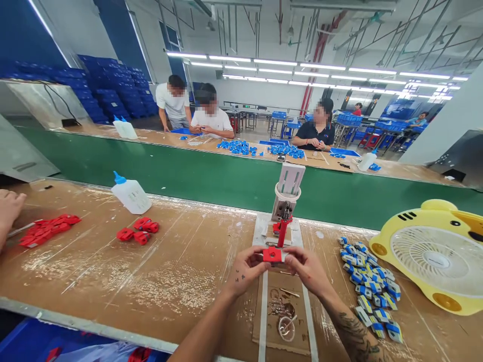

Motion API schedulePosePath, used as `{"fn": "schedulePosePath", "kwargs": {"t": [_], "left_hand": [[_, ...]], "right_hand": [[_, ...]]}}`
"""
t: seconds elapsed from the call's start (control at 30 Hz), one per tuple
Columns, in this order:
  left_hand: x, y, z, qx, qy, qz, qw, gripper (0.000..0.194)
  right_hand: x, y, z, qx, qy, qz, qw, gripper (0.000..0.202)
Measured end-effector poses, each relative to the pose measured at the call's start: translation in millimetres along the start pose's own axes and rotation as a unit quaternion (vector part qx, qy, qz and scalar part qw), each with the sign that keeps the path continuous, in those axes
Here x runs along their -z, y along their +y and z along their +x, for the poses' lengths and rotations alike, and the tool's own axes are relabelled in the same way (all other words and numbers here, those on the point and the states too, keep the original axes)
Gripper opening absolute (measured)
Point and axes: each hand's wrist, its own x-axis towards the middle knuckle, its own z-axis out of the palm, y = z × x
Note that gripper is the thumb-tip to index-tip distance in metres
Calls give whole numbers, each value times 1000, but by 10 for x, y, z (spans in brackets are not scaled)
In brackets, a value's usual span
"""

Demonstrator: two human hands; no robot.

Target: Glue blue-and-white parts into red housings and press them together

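My left hand point(244, 271) and my right hand point(310, 270) pinch a small red plastic part point(266, 256) from its two sides. The part has a hole in its middle and a pale piece shows at its right end. Directly behind it stands a small hand press point(290, 180) with a red lever point(282, 236). Another red part is partly visible at the foot of the press. Below my hands, a small clear dish point(286, 328) rests on a cardboard sheet point(266, 338) taped to the bench.
Several blue-and-grey parts point(372, 284) lie to the right, beside a yellow fan point(437, 251). On the left are red parts point(139, 231), a red pile point(49, 230), a white bottle point(133, 196) and another person's hand point(9, 211). Co-workers sit beyond the green conveyor belt point(204, 179).
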Motion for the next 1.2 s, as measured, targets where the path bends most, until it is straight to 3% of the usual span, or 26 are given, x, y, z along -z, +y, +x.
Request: {"fn": "schedulePosePath", "kwargs": {"t": [0.07, 0.13, 0.3, 0.43, 0.53, 0.6, 0.77, 0.93, 1.2], "left_hand": [[124, -46, 191, -4, 22, 5, 1000, 39], [237, -73, 394, -10, 34, 16, 999, 39], [379, -122, 772, -17, 40, 60, 997, 32], [327, -157, 902, -26, 26, 99, 994, 27], [195, -156, 963, -36, 7, 119, 992, 24], [96, -144, 998, -42, -11, 126, 991, 26], [-52, -133, 1042, -43, -33, 131, 990, 28], [-82, -154, 1033, -43, -30, 137, 989, 25], [-125, -169, 1010, -53, -22, 143, 988, 24]], "right_hand": [[40, -68, 151, 19, 53, -7, 998, 53], [29, -149, 273, 20, 59, -8, 998, 47], [-49, -491, 359, -40, -79, 20, 996, 47], [83, -939, 401, -65, -161, 104, 979, 64], [160, -1179, 472, -135, -224, 194, 945, 62], [167, -1238, 491, -168, -227, 213, 935, 59], [156, -1175, 410, -137, -207, 184, 951, 56], [139, -973, 296, -85, -164, 53, 981, 55], [67, -621, 231, -55, -107, -98, 988, 36]]}}
